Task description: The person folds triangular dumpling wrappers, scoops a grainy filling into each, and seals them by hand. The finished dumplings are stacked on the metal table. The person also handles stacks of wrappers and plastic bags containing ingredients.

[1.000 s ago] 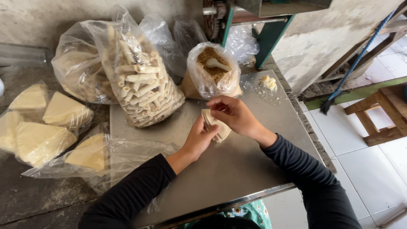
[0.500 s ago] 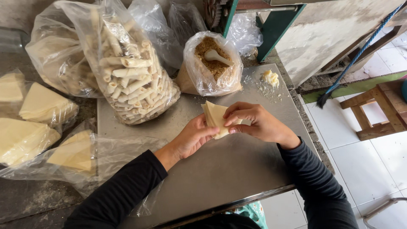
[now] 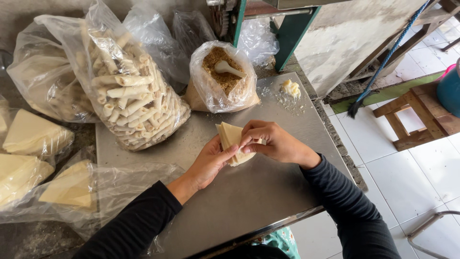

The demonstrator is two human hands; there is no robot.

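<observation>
Over the middle of a steel table [image 3: 268,192], my left hand [image 3: 209,161] cups a small stack of pale triangular pastry wrappers [image 3: 229,135] from below. My right hand [image 3: 274,142] pinches the top sheet at the stack's right edge. Behind them stands an open plastic bag of brown crumbly filling [image 3: 221,76] with a white spoon [image 3: 226,68] stuck in it. A small lump of pale paste [image 3: 290,88] lies on the table to its right.
A large clear bag of rolled pastry sticks [image 3: 132,103] leans at the back left. Bags of folded wrappers [image 3: 33,136] lie further left. A green metal frame [image 3: 287,33], a broom [image 3: 383,62] and a wooden stool [image 3: 414,117] are on the right over white floor tiles.
Both hands with the wrapper stack have drifted toward me and to the right on the table; the right hand's fingers now grip the top sheet's edge.
</observation>
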